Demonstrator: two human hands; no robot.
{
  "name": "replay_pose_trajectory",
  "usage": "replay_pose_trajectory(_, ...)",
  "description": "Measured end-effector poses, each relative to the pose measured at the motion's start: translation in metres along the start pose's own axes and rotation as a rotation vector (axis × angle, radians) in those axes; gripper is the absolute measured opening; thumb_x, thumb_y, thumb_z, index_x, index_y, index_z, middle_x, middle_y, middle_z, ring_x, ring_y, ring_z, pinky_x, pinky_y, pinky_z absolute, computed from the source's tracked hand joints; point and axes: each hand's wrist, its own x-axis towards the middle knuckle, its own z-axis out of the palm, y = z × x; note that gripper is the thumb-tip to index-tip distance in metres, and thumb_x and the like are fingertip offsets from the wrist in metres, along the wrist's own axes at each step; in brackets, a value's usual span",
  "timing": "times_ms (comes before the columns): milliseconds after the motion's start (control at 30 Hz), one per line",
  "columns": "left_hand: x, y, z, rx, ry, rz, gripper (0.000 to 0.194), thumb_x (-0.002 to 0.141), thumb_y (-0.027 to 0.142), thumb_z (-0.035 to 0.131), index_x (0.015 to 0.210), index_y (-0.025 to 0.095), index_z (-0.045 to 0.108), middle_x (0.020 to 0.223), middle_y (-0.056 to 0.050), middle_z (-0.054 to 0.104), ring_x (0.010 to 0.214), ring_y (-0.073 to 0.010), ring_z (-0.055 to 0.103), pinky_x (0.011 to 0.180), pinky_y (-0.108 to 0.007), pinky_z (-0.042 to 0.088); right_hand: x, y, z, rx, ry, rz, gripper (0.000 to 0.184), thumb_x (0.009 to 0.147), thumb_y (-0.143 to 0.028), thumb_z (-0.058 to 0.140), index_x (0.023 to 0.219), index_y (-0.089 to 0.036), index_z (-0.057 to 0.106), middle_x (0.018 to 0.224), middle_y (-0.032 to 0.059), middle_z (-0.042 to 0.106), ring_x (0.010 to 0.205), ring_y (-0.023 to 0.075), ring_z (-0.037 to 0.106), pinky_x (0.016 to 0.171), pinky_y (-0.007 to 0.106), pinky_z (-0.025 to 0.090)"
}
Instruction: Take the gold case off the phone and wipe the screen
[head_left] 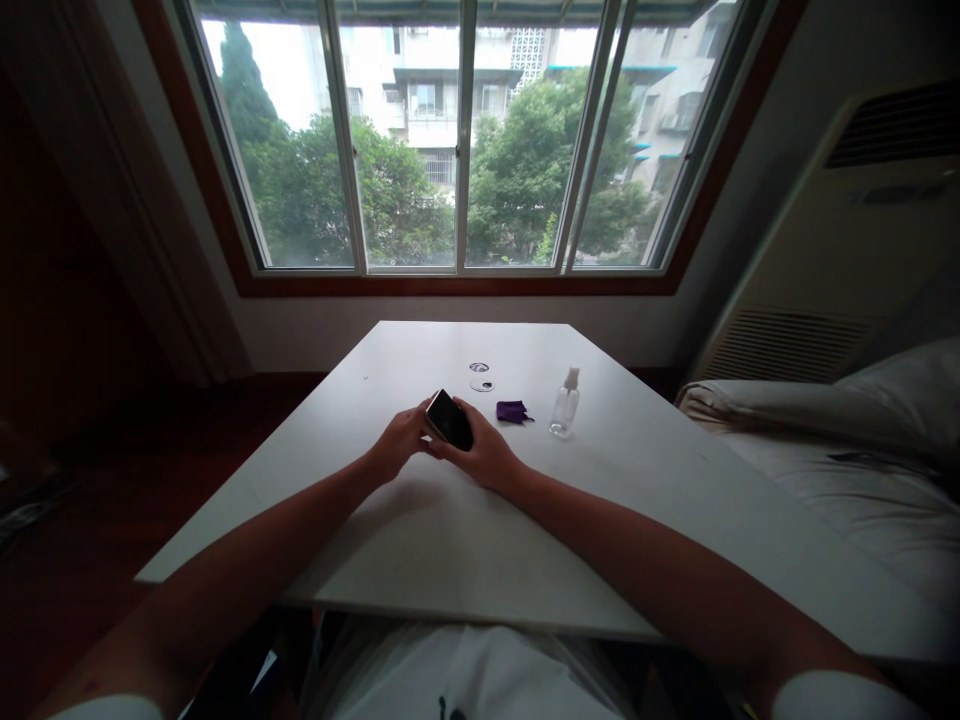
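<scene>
A dark phone [449, 419] with a gold edge, tilted, its long axis running from near right to far left, sits mid-worktop [420, 540], gripped by left hand [399, 440] and right hand [484, 452].

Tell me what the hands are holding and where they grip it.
Both hands hold a dark phone just above the table: the left hand at its left edge, the right hand under its lower right side.
</scene>
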Motion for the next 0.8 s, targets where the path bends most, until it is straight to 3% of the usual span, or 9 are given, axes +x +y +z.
replay_pose_trajectory(233, 0.003, 0.004, -0.001, 0.187, -0.021, 0.029, 0.052, 0.087, 0.06, 0.06, 0.092, 0.009, 0.07, 0.079, -0.014, 0.069, 0.066, -0.0215, 0.066, 0.056, -0.035, 0.058, 0.005, -0.007, -0.006, 0.039, 0.033, -0.001, 0.065, 0.079, -0.051, 0.075, 0.13, -0.021, 0.049, 0.117, 0.0095, 0.063, 0.101, 0.0241, 0.062, 0.086, 0.038, 0.052)
replay_pose_trajectory(433, 0.006, 0.002, -0.001, 0.23, -0.029, 0.001, 0.054, 0.089, 0.063, 0.056, 0.095, 0.01, 0.067, 0.079, -0.012, 0.069, 0.068, -0.0212, 0.068, 0.055, -0.034, 0.059, 0.009, -0.003, -0.009, -0.004, 0.042, -0.062, 0.064, 0.079, -0.044, 0.074, 0.132, -0.02, 0.047, 0.12, 0.0099, 0.061, 0.104, 0.0246, 0.061, 0.088, 0.039, 0.051)
replay_pose_trajectory(567, 0.005, -0.003, -0.004, 0.304, -0.083, 0.01, 0.043, 0.087, 0.053, 0.063, 0.089, 0.011, 0.066, 0.076, -0.008, 0.068, 0.066, -0.0178, 0.066, 0.055, -0.03, 0.058, 0.011, -0.004, -0.013, -0.037, -0.002, -0.119, 0.073, 0.078, -0.042, 0.075, 0.141, -0.023, 0.042, 0.128, 0.0108, 0.057, 0.111, 0.0259, 0.059, 0.095, 0.041, 0.049)
replay_pose_trajectory(800, 0.006, -0.006, -0.007, 0.385, -0.102, 0.015, 0.033, 0.085, 0.044, 0.065, 0.086, 0.011, 0.067, 0.074, -0.008, 0.068, 0.065, -0.0182, 0.067, 0.054, -0.03, 0.057, 0.012, -0.015, -0.02, -0.095, -0.019, -0.234, 0.074, 0.073, -0.037, 0.078, 0.136, -0.021, 0.043, 0.124, 0.0116, 0.056, 0.105, 0.0255, 0.059, 0.09, 0.04, 0.05)
